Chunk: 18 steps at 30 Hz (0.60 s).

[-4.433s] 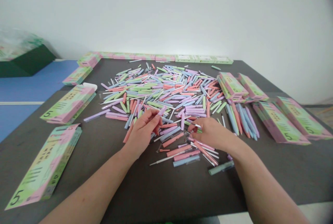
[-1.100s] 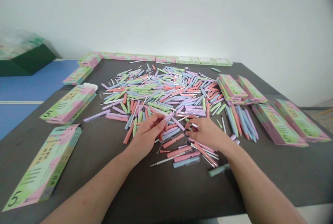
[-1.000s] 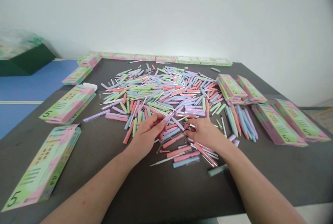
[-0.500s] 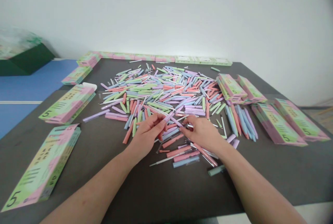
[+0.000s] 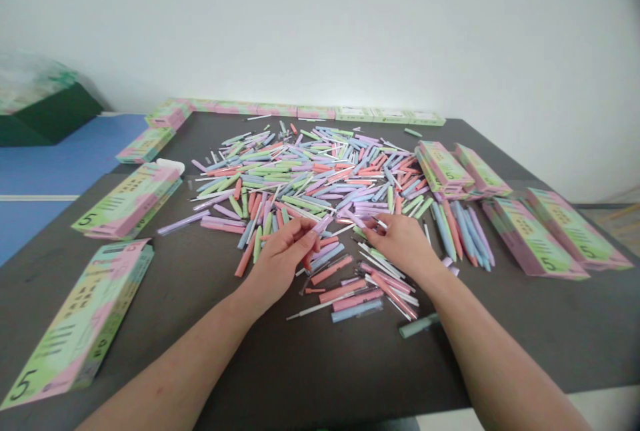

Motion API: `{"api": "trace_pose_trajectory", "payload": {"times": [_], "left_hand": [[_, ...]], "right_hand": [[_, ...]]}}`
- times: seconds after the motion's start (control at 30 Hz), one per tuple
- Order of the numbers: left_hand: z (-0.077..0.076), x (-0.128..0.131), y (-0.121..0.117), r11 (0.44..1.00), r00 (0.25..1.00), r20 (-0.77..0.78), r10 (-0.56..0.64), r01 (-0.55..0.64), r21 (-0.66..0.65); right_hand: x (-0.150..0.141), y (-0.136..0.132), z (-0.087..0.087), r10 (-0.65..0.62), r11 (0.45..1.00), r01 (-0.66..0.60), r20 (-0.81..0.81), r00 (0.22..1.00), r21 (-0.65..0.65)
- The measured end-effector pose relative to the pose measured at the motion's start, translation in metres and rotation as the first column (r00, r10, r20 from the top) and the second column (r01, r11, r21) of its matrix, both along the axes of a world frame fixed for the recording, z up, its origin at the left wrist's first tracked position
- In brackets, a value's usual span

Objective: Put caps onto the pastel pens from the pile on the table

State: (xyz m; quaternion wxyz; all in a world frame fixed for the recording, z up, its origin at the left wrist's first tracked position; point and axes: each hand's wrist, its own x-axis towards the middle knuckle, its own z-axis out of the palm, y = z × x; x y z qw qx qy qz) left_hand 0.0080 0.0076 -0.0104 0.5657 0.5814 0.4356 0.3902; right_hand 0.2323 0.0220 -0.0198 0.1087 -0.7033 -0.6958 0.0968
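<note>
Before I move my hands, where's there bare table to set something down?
The dark table shows bare between your left forearm and the nearest left-side box; between both forearms, closest to you; and outside your right forearm, nearer than the right-side boxes. The middle is crowded with pen parts.

The desk [image 5: 400, 377] looks matt and smooth. Beyond the grips, the scattered pens [image 5: 280, 167] look like smooth plastic; the boxes [image 5: 543, 234] right of them look like printed card.
</note>
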Motion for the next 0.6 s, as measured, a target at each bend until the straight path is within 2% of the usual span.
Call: {"api": "trace_pose_trajectory", "payload": {"times": [0.17,0.27,0.4,0.5,0.6], "left_hand": [[0.002,0.0,-0.001,1.0,1.0,-0.009,0.008,-0.008,-0.002],[0.001,0.0,-0.001,1.0,1.0,-0.019,0.011,-0.011,-0.001],[0.0,0.0,-0.001,1.0,1.0,-0.016,0.008,-0.008,0.008],[-0.002,0.0,0.0,1.0,1.0,-0.013,0.004,-0.004,0.008],[-0.002,-0.001,0.0,1.0,1.0,-0.019,0.001,0.0,0.01]], "right_hand": [[-0.002,0.0,-0.004,-0.007,1.0,0.006,0.08,0.997,0.004],[-0.005,-0.001,-0.006,-0.002,0.997,-0.001,0.032,0.999,0.071],[-0.009,-0.005,-0.006,0.106,0.989,-0.1,-0.056,0.993,0.109],[-0.011,-0.006,-0.006,0.192,0.979,-0.191,-0.011,0.981,0.075],[-0.011,-0.005,-0.006,0.209,0.977,-0.21,0.047,0.977,0.032]]}}
